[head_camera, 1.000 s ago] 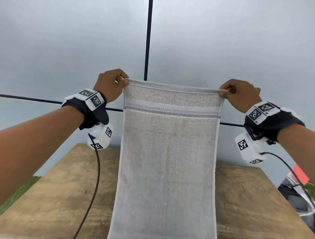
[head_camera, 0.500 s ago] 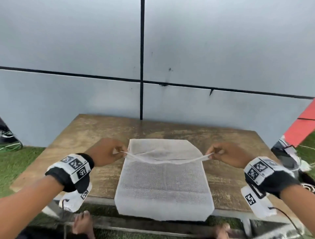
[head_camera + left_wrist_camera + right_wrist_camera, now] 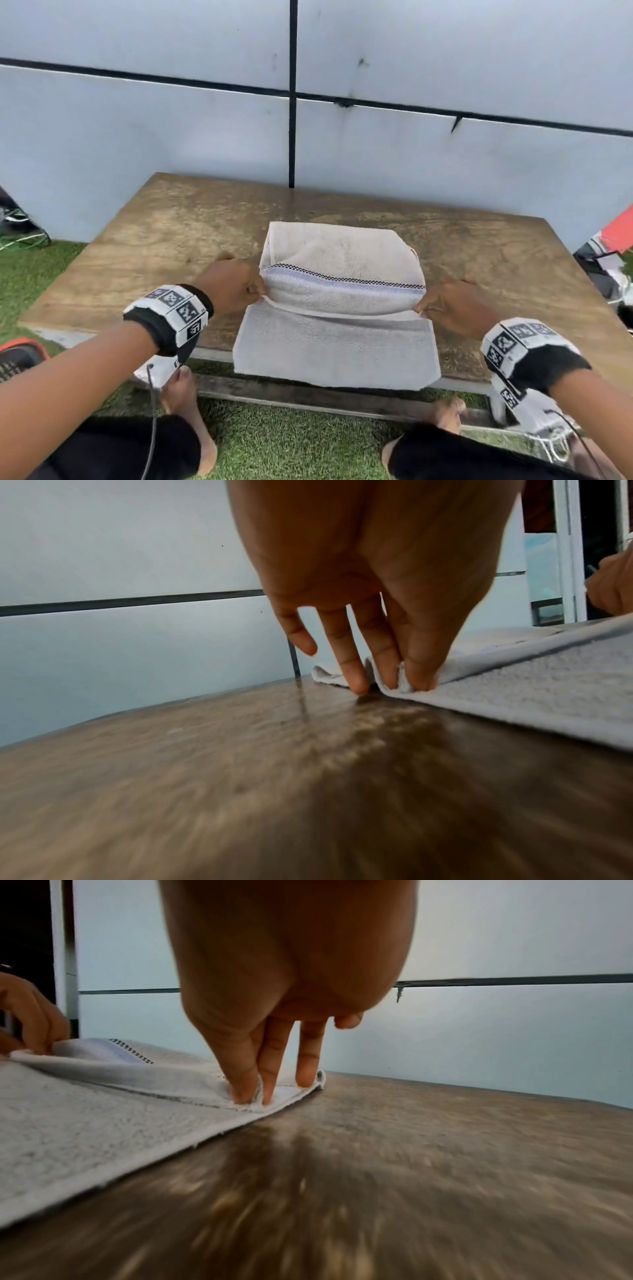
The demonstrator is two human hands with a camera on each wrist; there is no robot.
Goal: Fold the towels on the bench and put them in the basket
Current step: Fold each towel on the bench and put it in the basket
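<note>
A pale grey towel (image 3: 335,342) with a lilac band and black checked stripe lies on the wooden bench (image 3: 171,233), its near end hanging over the front edge. My left hand (image 3: 255,294) pinches the left corner of the folded-over top edge; thumb and fingers squeeze the towel (image 3: 514,691) corner just above the wood in the left wrist view. My right hand (image 3: 423,310) pinches the right corner the same way, and in the right wrist view the towel (image 3: 85,1123) corner sits between thumb and fingers. The red rim of a dark mesh basket (image 3: 17,356) shows at the lower left.
A pale panelled wall (image 3: 205,120) with black seams stands behind the bench. Green turf (image 3: 291,442) lies below, with my bare feet on it by the bench frame. Cables and bags lie at the far left and right edges.
The towel was held up stretched in the air. Both hands came down and laid it on the bench, and now hold its top edge folded over towards me.
</note>
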